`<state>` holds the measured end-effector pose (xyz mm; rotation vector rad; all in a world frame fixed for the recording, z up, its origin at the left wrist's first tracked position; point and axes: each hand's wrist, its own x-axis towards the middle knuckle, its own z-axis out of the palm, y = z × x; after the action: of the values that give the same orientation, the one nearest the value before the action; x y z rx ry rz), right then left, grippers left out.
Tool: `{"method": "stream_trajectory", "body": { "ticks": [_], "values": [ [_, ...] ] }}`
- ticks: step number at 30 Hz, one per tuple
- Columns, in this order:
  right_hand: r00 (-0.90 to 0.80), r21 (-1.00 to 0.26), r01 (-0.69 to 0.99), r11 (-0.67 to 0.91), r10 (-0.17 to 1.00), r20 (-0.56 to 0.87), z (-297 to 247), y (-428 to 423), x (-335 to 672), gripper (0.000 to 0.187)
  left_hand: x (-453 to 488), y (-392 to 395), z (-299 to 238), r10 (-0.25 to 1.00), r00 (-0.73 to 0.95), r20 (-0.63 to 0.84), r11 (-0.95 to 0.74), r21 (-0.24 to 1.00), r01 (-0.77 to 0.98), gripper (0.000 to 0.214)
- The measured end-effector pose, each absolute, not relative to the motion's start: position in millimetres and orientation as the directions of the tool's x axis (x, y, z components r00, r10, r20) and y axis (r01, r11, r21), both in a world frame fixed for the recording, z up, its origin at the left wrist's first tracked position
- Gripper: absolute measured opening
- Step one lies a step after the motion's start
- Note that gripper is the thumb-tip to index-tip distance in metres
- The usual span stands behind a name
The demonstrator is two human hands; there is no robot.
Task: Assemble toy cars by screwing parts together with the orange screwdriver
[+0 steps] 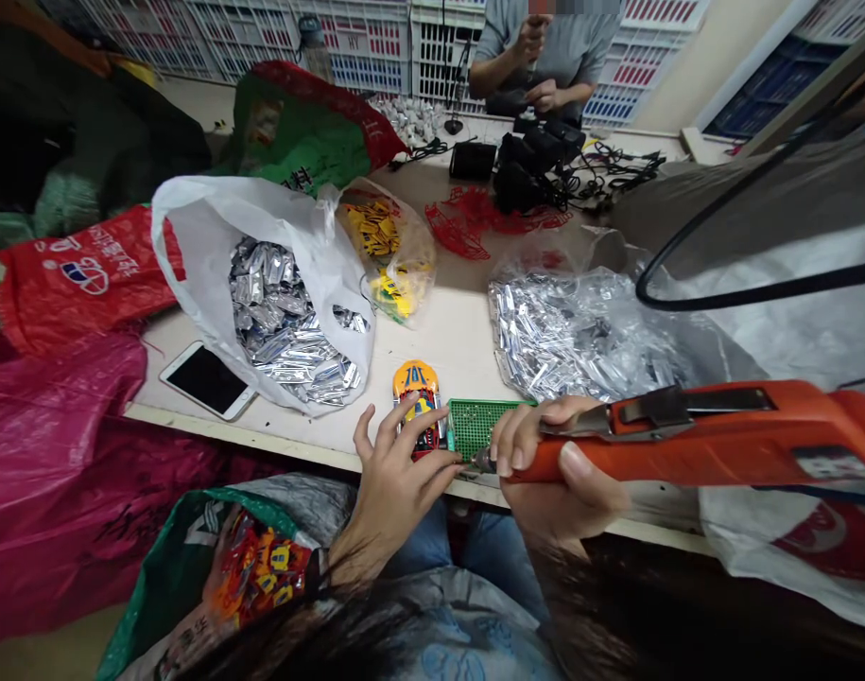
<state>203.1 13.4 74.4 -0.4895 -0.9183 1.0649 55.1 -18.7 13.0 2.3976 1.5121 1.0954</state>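
A toy car (416, 380) with an orange-yellow front lies by the table's near edge. Over it spreads my left hand (402, 463), its outer fingers apart. The thumb and forefinger come together beside the driver's tip; whatever is between them is too small to make out. My right hand (552, 463) is wrapped round an orange power screwdriver (687, 435), held nearly level with its bit pointing left. A green gridded tray (475, 426) with small bits in it lies right of the car, partly covered by my right hand.
Silvery parts fill a white bag (191, 218) and a clear bag (588, 331). Yellow parts are in another bag (414, 241). A phone (209, 378) lies at left. A black cable (758, 288) hangs at right. Across the table, a person (574, 66) works near black devices (538, 161).
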Motion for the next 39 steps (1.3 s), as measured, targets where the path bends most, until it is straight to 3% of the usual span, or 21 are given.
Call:
{"method": "stream_trajectory", "body": {
  "ticks": [6,15,25,31,35,39],
  "values": [
    [0.233,-0.72,-0.516,0.463,0.885,0.402,73,12,191,0.016,49,-16,19,0.766,0.334,0.55,-0.578,0.361,0.732,0.009],
    [0.159,-0.71,-0.565,0.42,0.9,0.405,82,13,199,0.017,42,-19,9,0.834,0.229,0.502,-0.51,0.542,0.668,0.011],
    [0.14,-0.711,-0.573,0.409,0.903,0.406,89,7,186,0.015,36,-22,7,0.818,0.211,0.535,-0.531,0.562,0.634,0.015],
    [0.116,-0.733,-0.547,0.404,0.904,0.411,85,8,184,0.015,37,-26,3,0.83,0.258,0.494,-0.525,0.537,0.66,0.023],
    [0.178,-0.764,-0.466,0.446,0.893,0.413,83,19,179,0.014,26,-29,-5,0.859,0.17,0.484,-0.448,0.547,0.707,0.04],
    [0.213,-0.753,-0.493,0.436,0.9,0.381,81,36,168,0.011,14,-30,-12,0.842,0.306,0.444,-0.499,0.425,0.755,0.045]
  ]
}}
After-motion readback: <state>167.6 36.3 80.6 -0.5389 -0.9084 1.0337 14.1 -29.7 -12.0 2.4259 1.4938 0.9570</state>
